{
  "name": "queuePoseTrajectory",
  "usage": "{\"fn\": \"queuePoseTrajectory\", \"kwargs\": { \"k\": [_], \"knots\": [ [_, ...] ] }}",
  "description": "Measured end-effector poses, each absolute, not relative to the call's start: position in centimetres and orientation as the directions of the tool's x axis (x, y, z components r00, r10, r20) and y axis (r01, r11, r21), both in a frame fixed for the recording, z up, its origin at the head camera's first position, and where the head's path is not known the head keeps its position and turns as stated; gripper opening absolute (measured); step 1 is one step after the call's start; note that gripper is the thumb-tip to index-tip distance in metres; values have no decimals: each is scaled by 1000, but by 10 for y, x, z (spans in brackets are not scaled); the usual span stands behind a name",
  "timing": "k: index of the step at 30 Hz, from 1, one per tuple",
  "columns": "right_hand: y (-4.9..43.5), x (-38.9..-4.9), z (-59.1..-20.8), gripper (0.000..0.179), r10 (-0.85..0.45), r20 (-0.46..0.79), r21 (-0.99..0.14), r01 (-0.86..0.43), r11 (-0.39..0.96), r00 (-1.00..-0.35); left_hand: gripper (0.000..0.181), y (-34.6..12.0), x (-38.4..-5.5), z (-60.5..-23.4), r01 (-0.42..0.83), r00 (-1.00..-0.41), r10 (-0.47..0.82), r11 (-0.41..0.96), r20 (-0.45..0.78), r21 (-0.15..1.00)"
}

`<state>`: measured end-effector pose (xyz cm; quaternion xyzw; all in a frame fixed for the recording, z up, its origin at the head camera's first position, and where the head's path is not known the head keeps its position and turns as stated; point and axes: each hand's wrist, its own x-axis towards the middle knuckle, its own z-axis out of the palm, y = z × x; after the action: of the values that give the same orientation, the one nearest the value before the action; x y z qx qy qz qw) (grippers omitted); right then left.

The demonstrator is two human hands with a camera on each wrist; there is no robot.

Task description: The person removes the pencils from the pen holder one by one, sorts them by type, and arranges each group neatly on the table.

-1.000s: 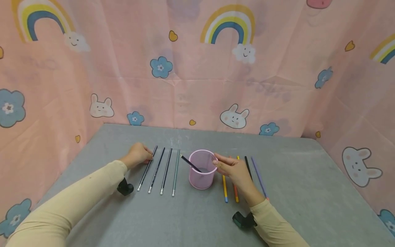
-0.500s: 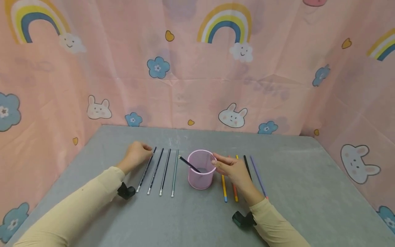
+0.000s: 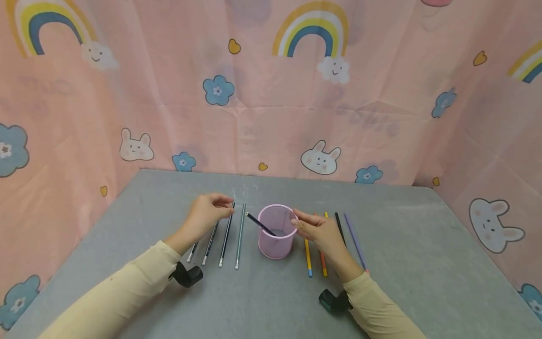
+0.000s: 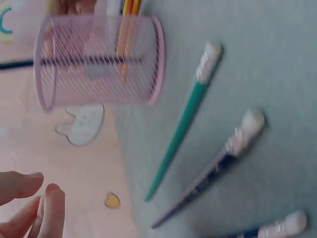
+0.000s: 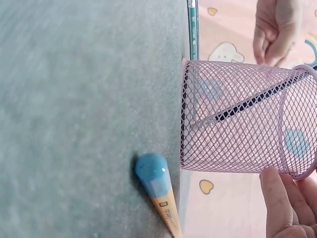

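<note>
A pink mesh pencil cup (image 3: 275,247) stands upright mid-table, one dark pencil (image 3: 259,223) leaning inside. My right hand (image 3: 322,233) pinches the cup's right rim between thumb and fingers. Left of the cup, my left hand (image 3: 206,213) hovers over a row of pencils, its fingertips around the far end of a dark pencil (image 3: 226,238). In the left wrist view, that hand's thumb and fingers (image 4: 53,210) are parted with nothing between them. Between this pencil and the cup lies a teal pencil (image 3: 240,240). Two more dark pencils are partly hidden under the left hand.
Right of the cup lie a yellow pencil (image 3: 308,259), an orange pencil (image 3: 323,264), a black pencil (image 3: 340,228) and a purple pencil (image 3: 354,240), some partly behind the right hand. A pink printed curtain (image 3: 254,132) hangs behind the grey table (image 3: 423,263).
My left hand has left the leftmost dark pencil and moved right over the row to the dark pencil beside the teal one. The right hand and the cup have stayed put.
</note>
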<state>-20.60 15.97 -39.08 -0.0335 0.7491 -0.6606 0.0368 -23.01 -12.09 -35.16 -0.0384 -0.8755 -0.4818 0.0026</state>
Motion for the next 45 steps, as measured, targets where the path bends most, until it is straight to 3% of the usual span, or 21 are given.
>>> {"fn": "queuePoseTrajectory", "kwargs": {
  "k": [13, 23, 36, 45],
  "knots": [
    [161, -205, -394, 50, -89, -5, -994, -5, 111, -996, 32, -98, -209, -350, 93, -993, 109, 390, 54, 916],
    [160, -204, -394, 50, -98, -1, -995, -9, 100, -995, 28, -87, -194, -356, 141, -986, 139, 382, 94, 913],
    [160, -205, -393, 50, -92, 4, -993, -15, 120, -996, 34, -73, -184, -362, 196, -967, 200, 182, 159, 963],
    [159, -207, -393, 50, -83, -1, -991, -10, 132, -997, 35, -66, -182, -366, 207, -966, 192, 162, 175, 965]
  ]
}}
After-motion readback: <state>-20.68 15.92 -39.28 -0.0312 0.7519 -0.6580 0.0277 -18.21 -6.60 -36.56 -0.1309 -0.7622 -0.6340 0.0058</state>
